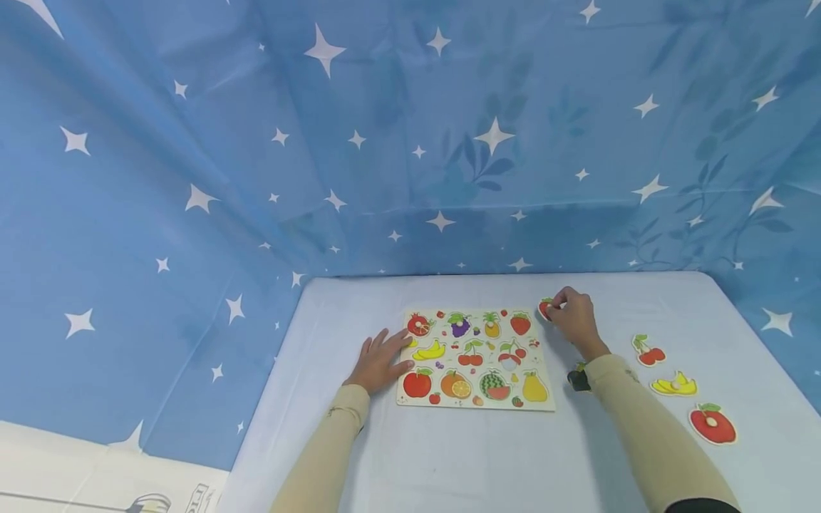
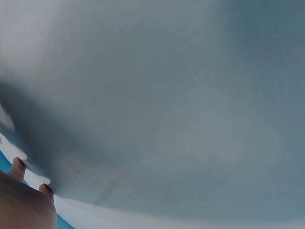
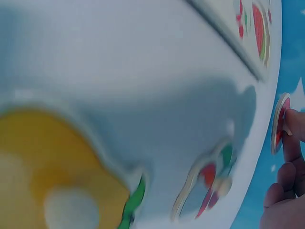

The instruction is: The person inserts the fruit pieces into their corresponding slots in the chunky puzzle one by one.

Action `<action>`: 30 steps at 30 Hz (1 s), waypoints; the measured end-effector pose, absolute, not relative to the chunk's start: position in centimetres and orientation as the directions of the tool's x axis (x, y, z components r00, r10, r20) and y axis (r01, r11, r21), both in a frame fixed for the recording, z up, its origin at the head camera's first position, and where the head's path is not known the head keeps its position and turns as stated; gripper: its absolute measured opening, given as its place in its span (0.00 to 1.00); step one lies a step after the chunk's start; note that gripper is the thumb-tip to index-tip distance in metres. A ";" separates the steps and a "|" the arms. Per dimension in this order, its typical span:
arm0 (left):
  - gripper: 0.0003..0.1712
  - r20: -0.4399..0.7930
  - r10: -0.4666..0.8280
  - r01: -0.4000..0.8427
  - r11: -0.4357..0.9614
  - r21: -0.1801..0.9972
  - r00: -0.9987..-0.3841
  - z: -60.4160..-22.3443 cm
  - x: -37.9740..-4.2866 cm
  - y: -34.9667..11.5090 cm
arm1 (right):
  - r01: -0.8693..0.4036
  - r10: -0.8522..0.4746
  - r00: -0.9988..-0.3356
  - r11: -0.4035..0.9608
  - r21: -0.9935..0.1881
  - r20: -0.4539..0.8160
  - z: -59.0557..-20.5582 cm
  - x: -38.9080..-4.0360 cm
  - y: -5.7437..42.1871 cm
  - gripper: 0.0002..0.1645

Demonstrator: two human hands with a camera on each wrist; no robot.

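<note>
A wooden fruit puzzle board [image 1: 474, 410] lies on the white table, printed with several fruits. My left hand [image 1: 380, 363] rests at its left edge with fingers spread, partly covering a yellow fruit picture. In the left wrist view only part of the left hand [image 2: 28, 205] shows. Just beyond the board's far right corner, my right hand [image 1: 574, 322] pinches a strawberry puzzle piece [image 1: 544, 308], red with a green top. The right wrist view shows that strawberry piece [image 3: 280, 124] edge-on between thumb and fingers, above the table. The board's strawberry picture [image 1: 520, 324] is just left of it.
Right of the right forearm lie a cherry piece [image 1: 651, 355], a banana piece [image 1: 675, 385] and a red apple piece [image 1: 712, 426]. A dark object [image 1: 579, 380] shows beside the right sleeve. Under the right wrist is an orange-yellow piece [image 3: 28, 148] with a knob. Blue star-patterned cloth [image 1: 410, 142] hangs behind.
</note>
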State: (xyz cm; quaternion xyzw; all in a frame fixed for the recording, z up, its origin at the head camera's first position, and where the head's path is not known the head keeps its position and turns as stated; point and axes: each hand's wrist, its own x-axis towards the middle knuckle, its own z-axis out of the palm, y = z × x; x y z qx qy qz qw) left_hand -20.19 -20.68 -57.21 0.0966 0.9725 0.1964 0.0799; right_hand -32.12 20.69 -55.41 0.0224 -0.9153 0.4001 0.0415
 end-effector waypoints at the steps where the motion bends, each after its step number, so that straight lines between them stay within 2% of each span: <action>1: 0.36 -0.121 0.215 0.152 0.906 0.395 -0.969 -57.3 -20.2 -20.7 | -0.080 -0.016 -0.995 0.678 -0.731 0.095 -55.4 -32.1 20.3 0.06; 4: 0.36 -0.122 0.212 0.148 0.905 0.399 -0.970 -57.3 -20.3 -20.7 | -0.100 -0.039 -0.994 0.679 -0.727 0.100 -55.5 -31.9 19.2 0.08; 9: 0.36 -0.110 0.219 0.155 0.895 0.419 -0.969 -57.3 -20.3 -20.6 | -0.062 -0.063 -0.998 0.684 -0.727 0.026 -56.2 -31.8 18.1 0.11; 15: 0.37 -0.115 0.206 0.146 0.908 0.393 -0.972 -57.7 -20.4 -20.8 | -0.071 -0.099 -0.995 0.691 -0.719 0.003 -56.9 -31.6 16.9 0.13; 21: 0.37 -0.097 0.206 0.152 0.905 0.397 -0.974 -58.0 -20.5 -20.9 | -0.114 -0.134 -0.991 0.681 -0.724 0.030 -57.3 -31.2 16.2 0.13; 30: 0.37 -0.095 0.206 0.150 0.899 0.412 -0.974 -58.1 -20.5 -21.0 | -0.174 -0.145 -0.984 0.721 -0.671 0.099 -57.7 -30.9 15.7 0.15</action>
